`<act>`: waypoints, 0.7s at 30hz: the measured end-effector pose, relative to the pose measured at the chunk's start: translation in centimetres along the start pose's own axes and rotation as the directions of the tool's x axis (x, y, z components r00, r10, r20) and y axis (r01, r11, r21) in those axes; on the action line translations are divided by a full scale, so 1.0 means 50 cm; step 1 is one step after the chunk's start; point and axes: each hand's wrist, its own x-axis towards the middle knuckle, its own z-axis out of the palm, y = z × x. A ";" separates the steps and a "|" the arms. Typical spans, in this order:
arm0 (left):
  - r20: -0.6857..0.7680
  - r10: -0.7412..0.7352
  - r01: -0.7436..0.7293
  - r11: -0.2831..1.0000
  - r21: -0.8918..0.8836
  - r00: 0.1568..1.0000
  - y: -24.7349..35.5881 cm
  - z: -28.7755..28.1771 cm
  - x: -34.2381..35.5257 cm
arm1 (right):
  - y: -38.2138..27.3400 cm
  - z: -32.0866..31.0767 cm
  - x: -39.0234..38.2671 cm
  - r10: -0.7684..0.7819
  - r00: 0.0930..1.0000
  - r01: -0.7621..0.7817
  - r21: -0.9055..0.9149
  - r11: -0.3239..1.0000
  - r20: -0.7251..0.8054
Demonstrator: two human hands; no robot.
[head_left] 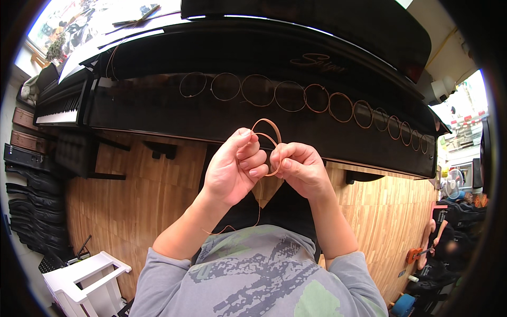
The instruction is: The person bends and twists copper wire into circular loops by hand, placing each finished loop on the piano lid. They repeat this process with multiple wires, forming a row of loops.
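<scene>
A coppery, wire-like string (276, 128), wound into a small coil, is held up in front of my chest between both hands. My left hand (235, 171) is closed, thumb and index finger pinching the coil's left side with the other fingers curled in. On the opposite side, my right hand (302, 168) pinches the coil between thumb and fingertips. A loose length of string (260, 214) hangs below my left hand and trails toward my shirt. Beyond my hands, several coiled strings (317, 112) lie in a row on a black piano (158, 113), some coppery, others thinner and paler.
The piano's keys (59, 117) show at the far left, near a black padded bench (75, 152). Dark cases (29, 193) line the left wall. A white piano-shaped piece (87, 288) stands lower left. At right, a person holds a small orange-brown guitar-like instrument (413, 256).
</scene>
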 end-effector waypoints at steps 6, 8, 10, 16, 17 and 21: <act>0.019 0.110 -0.112 0.987 0.120 0.994 0.024 -0.003 -0.004 | -0.038 -0.028 -0.021 -0.062 0.993 0.008 -0.459 0.888 -0.102; -0.006 0.209 -0.204 0.960 0.191 0.978 0.029 -0.006 -0.003 | -0.059 -0.023 -0.034 -0.146 0.983 0.041 -0.648 0.760 -0.108; 0.005 0.281 -0.274 0.928 0.252 0.960 0.035 -0.013 0.000 | -0.074 -0.020 -0.049 -0.160 0.979 0.017 -0.731 0.683 -0.127; 0.054 0.398 -0.378 0.810 0.448 0.916 0.016 -0.026 0.013 | -0.088 -0.016 -0.065 -0.075 0.977 -0.060 -0.597 0.800 -0.198; 0.055 0.405 -0.384 0.803 0.456 0.913 0.011 -0.026 0.014 | -0.086 -0.015 -0.061 -0.060 0.982 -0.044 -0.528 0.848 -0.178; 0.047 0.400 -0.377 0.810 0.449 0.915 -0.013 -0.019 0.015 | -0.057 0.018 -0.038 -0.062 0.986 -0.005 -0.393 0.919 -0.156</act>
